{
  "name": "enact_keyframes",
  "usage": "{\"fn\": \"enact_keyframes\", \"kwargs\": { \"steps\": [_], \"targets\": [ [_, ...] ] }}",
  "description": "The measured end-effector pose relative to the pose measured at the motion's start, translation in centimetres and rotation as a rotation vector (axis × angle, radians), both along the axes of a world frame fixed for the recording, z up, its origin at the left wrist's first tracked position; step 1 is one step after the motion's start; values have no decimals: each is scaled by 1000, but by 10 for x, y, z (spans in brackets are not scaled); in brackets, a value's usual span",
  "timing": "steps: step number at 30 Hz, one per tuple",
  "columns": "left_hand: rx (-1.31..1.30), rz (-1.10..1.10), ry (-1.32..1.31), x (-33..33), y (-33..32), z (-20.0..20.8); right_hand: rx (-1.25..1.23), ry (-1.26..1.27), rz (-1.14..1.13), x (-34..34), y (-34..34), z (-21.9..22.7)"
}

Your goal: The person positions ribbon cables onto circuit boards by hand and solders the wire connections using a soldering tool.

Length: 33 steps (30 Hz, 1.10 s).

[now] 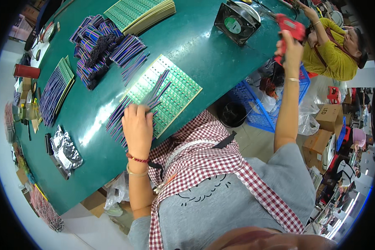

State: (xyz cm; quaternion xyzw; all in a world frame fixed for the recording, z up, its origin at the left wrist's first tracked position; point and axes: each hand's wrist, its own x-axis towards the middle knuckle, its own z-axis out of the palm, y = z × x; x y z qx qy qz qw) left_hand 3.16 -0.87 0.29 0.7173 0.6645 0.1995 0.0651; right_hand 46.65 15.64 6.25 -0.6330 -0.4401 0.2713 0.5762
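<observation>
My left hand (138, 125) is closed at the fingertips around a few thin blue, purple and black wires (157, 88), partly blurred, over a green circuit board sheet (180, 91). More wires (117, 123) lie in a row along the board's left side, partly under that hand. Out to the far right, my right hand (293, 49) grips a red gun-shaped tool (291, 27), which looks like a soldering gun, raised at the table's edge. Its tip is hard to make out.
Wire bundles (96, 46) and a board stack (141, 16) lie beyond the sheet. A boxy black fan (236, 24) stands at the far edge. Wired boards (58, 89) and crumpled foil (66, 151) are at left. Below right is a blue crate (254, 104); another person (331, 50) works beyond.
</observation>
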Motion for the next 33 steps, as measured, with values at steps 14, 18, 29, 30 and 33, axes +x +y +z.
{"fn": "enact_keyframes", "kwargs": {
  "steps": [14, 18, 29, 30, 33],
  "targets": [
    [39, -8, -31, 8, 23, -6, 164, 124, -28, -28, -17, -20],
    [36, 5, 8, 8, 22, -11, 215, 197, 22, -50, -49, -9],
    [-9, 38, -437, 0, 1, 7, 233, 279, 280, -82, -123, -15],
    [-54, 53, -458, -2, -5, 9, 179, 403, 380, -91, -133, -17],
    [-8, 43, -330, -6, -27, 2, -10, 497, 587, -118, -158, -33]
  ]
}}
